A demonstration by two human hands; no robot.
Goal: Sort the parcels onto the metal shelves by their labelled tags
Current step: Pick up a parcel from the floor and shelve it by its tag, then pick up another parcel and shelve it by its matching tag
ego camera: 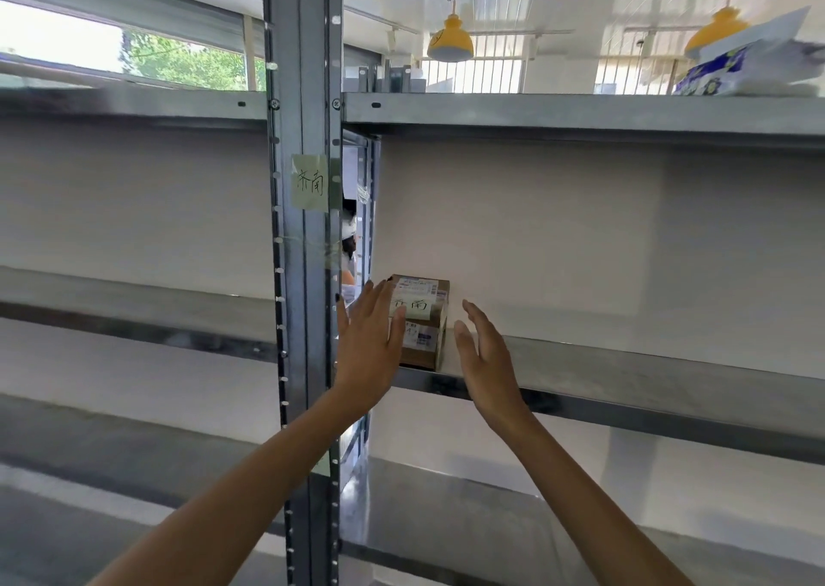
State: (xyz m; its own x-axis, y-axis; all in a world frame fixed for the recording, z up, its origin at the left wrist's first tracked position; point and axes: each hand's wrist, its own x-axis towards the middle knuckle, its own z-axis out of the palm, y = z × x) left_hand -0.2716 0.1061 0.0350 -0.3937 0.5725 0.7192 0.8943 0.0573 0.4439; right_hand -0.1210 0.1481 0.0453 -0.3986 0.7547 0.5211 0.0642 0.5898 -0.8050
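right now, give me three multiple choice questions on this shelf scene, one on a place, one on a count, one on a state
1. Where is the cardboard box?
A. on the floor
B. on a shelf, just right of the upright post
C. lifted in the air between both hands

2. How many yellow lamps hang behind the shelving?
A. one
B. two
C. four

3. How are the left hand and the right hand?
A. both open
B. both clenched into fists
C. both wrapped round the post

Answers:
1 B: the box rests on the shelf, close beside the post.
2 B: one lamp shows at centre and another at upper right.
3 A: the fingers of each hand are straight and curl round nothing.
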